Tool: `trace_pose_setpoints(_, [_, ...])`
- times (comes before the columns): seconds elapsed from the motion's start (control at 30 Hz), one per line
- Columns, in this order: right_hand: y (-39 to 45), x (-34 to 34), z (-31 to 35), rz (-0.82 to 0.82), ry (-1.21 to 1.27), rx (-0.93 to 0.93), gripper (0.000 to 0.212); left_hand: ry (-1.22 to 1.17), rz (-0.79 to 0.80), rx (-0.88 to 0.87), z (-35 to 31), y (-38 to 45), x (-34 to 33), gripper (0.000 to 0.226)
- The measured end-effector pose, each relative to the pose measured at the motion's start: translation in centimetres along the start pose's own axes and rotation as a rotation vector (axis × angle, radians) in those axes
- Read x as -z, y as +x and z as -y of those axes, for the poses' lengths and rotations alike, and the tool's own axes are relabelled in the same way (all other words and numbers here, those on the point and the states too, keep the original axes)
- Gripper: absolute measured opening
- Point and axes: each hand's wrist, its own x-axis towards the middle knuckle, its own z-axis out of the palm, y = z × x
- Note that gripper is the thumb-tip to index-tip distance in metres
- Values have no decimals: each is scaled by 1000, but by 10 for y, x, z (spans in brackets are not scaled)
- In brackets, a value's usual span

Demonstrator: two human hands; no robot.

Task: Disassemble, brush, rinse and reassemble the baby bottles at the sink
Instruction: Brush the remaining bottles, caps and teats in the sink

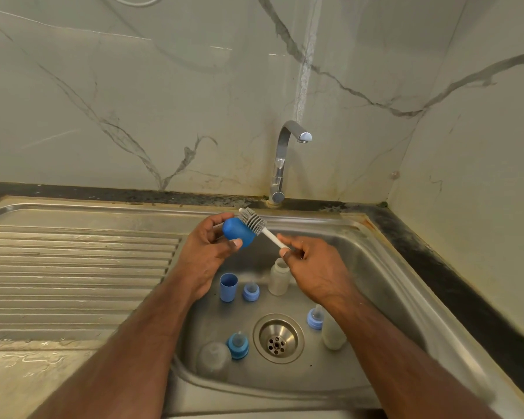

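My left hand (208, 246) grips a blue bottle cap (236, 234) above the sink basin (384, 285). Between thumb and fingers my right hand (313, 267) pinches the white handle of a bottle brush (254, 223), whose grey bristle head lies against the cap. Down in the basin stand a second blue cap (228, 287), a light blue teat ring (250, 291) and a clear bottle (279, 278). Another clear bottle (214, 359) lies at the front left beside a blue teat ring (238, 344). A third bottle (333, 334) and its teat ring (314, 318) sit partly hidden under my right forearm.
A chrome tap (285, 158) rises behind the basin with no water running. The drain (278, 338) is in the basin's middle. A ribbed steel drainboard (73, 267) stretches to the left. Marble walls close in at the back and right.
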Motion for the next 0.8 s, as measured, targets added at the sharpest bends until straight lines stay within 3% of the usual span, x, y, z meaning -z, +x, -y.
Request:
trace_pose_setpoints(0.23, [-1, -2, 1, 19, -40, 19, 37, 29, -51, -32, -2, -1, -4, 43])
trace_pose_setpoints(0.8, [0, 1, 2, 43, -23, 31, 36, 96, 2, 2, 0, -3, -5, 52])
